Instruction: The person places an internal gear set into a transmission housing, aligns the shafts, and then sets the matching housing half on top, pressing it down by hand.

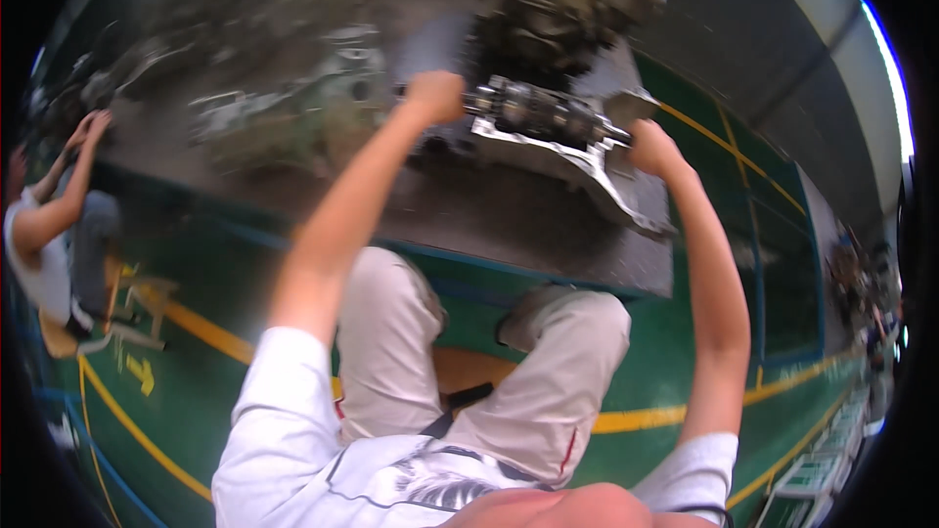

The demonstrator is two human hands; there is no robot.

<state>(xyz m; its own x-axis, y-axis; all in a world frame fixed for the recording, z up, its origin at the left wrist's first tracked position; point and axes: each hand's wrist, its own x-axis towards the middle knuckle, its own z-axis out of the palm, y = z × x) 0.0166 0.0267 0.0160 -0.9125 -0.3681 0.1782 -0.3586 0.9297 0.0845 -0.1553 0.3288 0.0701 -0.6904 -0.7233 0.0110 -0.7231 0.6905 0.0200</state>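
A dark gear shaft (538, 111) with bright metal ends lies nearly level between my hands, its right end a little nearer to me. My left hand (436, 98) is closed round its left end. At the other end, my right hand (653, 150) is closed on the thin bright tip, with its fingertips mostly turned out of sight. Just below and behind the shaft is a metal housing (597, 171) with a pale machined rim, resting on the workbench (469, 235). Whether the shaft touches the housing I cannot tell.
A large, dirty gearbox assembly (577, 0) stands behind the shaft. Greenish metal castings (284, 127), blurred, lie to the left along the bench. Far left, another person (49, 225) sits at the bench with raised hands. A stool (137, 308) stands near them on the green floor.
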